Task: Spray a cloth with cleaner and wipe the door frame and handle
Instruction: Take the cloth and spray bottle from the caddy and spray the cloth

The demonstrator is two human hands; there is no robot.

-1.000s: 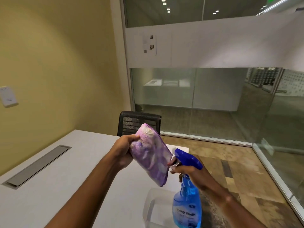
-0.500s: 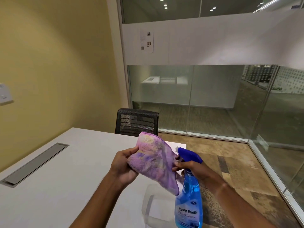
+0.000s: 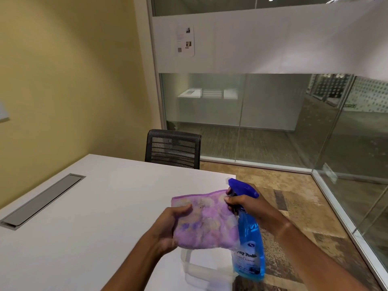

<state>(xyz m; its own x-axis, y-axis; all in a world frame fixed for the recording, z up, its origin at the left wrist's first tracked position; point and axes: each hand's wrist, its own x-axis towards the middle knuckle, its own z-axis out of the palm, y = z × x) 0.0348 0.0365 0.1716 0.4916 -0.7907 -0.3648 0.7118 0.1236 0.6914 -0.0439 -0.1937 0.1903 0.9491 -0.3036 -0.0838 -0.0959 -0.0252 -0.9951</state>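
Observation:
A fluffy purple cloth [image 3: 206, 222] with pale blotches lies nearly flat over my left hand [image 3: 170, 229], which grips its left side with the thumb on top. My right hand [image 3: 245, 203] holds a blue spray bottle [image 3: 248, 244] by the neck, fingers around the trigger, with the blue nozzle [image 3: 239, 184] right at the cloth's upper right corner. The bottle hangs upright just right of the cloth, over the table's right edge. No door handle is in view.
A white table [image 3: 84, 217] with a grey cable hatch [image 3: 42, 200] fills the lower left. A clear plastic container [image 3: 201, 269] stands under my hands. A black mesh chair [image 3: 173, 149] sits at the table's far end. Glass walls [image 3: 262, 118] enclose the right side.
My left hand has lowered the cloth and tipped it from upright to nearly flat. The spray bottle has stayed beside it, and the view has tilted downward.

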